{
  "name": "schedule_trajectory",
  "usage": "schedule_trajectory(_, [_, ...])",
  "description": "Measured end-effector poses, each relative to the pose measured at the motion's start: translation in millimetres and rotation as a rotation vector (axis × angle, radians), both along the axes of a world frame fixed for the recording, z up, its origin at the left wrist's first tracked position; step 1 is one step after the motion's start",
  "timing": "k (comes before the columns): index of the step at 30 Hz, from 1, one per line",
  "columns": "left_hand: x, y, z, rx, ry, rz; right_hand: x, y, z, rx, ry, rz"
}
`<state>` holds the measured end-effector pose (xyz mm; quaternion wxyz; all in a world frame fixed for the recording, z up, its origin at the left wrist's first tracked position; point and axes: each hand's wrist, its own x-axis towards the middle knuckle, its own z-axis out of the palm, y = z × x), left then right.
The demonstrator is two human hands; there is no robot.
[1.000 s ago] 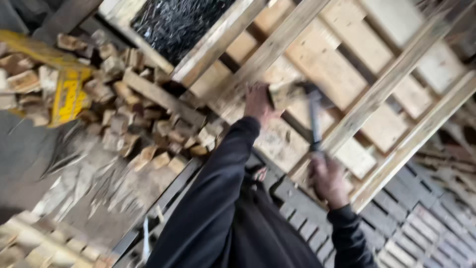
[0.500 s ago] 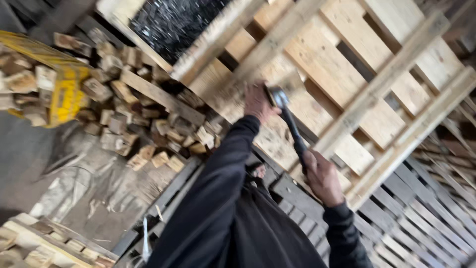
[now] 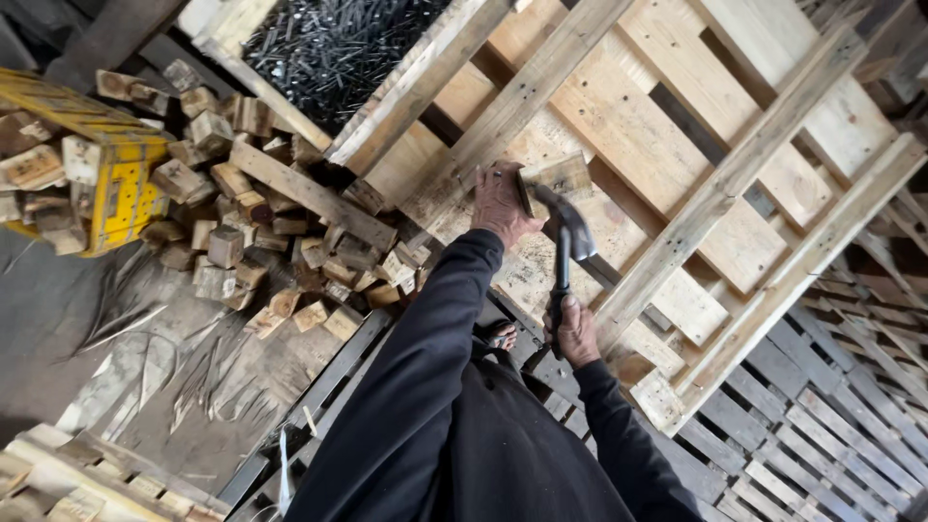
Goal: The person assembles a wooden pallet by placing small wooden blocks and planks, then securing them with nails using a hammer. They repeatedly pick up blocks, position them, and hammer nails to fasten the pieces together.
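Head view: right hand (image 3: 577,332) fingers clenched round black hammer (image 3: 565,253) handle, head raised beside wood block (image 3: 556,178). Left hand (image 3: 501,201) grips block (pressed against pallet (image 3: 667,145)). Offcut pile (image 3: 251,232) left, yellow bin (image 3: 121,188) beyond.

**Both arms forward, both hands closed**

Left arm in a dark sleeve, stretched far forward, elbow nearly straight. Left hand (image 3: 500,203) knuckles up, fingers curled in a pinching hold. Right arm bent, held closer to the body, forearm angled inward. Right hand (image 3: 575,332) fisted tight, thumb side up, sitting lower than the left.
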<state>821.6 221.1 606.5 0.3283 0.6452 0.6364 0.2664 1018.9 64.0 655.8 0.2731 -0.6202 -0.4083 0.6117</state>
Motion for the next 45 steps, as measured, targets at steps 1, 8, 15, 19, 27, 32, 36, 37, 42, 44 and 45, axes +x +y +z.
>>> schedule_trajectory(1, [-0.6, 0.9, 2.6, -0.026, -0.001, 0.003, -5.1, 0.5, 2.9, -0.059, 0.037, -0.046])
schedule_trajectory(8, [1.7, 3.7, 10.4, 0.056, 0.09, -0.015, 14.8, -23.3, 129.4, 0.406, 0.089, -0.186])
schedule_trajectory(15, [0.0, -2.0, 2.8, 0.033, 0.04, 0.022, 21.9, 16.6, 115.5, 1.02, -0.058, 0.328])
schedule_trajectory(19, [0.9, 2.2, -1.2, 0.057, 0.226, -0.058, -3.4, 3.5, 95.8, 0.126, -0.474, 0.144])
schedule_trajectory(27, [8.1, 0.7, 2.4, -0.12, 0.198, -0.062, -0.2, 10.2, 176.6, 0.855, 0.374, 0.035])
schedule_trajectory(32, [0.0, 3.8, 8.7, -0.034, 0.166, -0.004, -14.9, 37.6, 142.5, 0.357, -0.592, 0.402])
schedule_trajectory(36, [2.4, 8.8, 15.5, 0.015, 0.19, -0.012, -8.2, 40.7, 163.4, -0.013, -0.373, -0.008])
schedule_trajectory(37, [4.8, 7.1, 16.3, -0.02, 0.167, -0.039, -1.0, 37.3, 178.2, 0.089, -0.269, -0.077])
schedule_trajectory(42, [5.9, -0.2, 12.0, -0.037, 0.053, 0.01, 16.6, 52.5, 203.4, 1.153, 0.178, 0.072])
schedule_trajectory(44, [4.8, 1.3, 9.9, -0.049, 0.06, 0.005, 10.1, 58.1, 181.7, 1.381, 0.081, -0.098])
schedule_trajectory(45, [4.2, 3.2, 9.3, -0.075, 0.069, -0.003, 6.8, 53.8, 169.5, 1.127, -0.003, 0.234])
